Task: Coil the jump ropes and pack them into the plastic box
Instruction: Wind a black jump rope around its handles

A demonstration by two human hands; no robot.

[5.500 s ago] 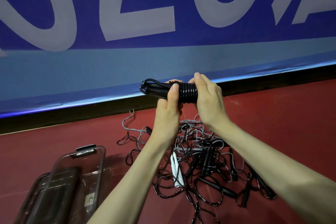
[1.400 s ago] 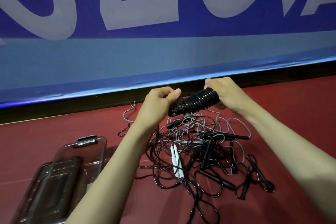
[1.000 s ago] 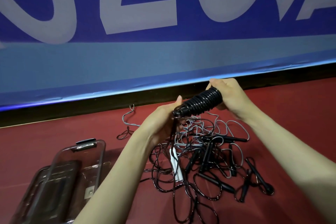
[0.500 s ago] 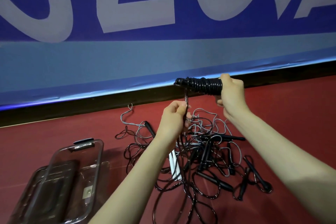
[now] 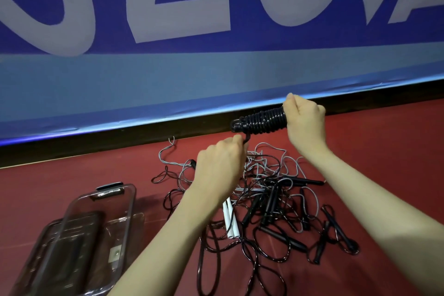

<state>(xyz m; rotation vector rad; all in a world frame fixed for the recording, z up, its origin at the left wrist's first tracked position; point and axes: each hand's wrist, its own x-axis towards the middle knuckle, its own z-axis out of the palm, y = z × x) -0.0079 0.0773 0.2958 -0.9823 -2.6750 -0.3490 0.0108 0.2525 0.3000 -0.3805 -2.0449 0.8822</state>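
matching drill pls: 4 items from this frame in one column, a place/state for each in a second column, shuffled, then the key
Items
1. coiled black rope
2. white handles
3. plastic box
4. loose rope end

Places/states
A. pinched by the left hand
B. held in the air by the right hand
C. on the red floor at lower left, clear, no coiled rope seen in it
D. lying in the tangled pile on the floor

Pairs: 1-B, 2-D, 3-C, 4-A

Single head-worn view, forward and down, close over both forearms.
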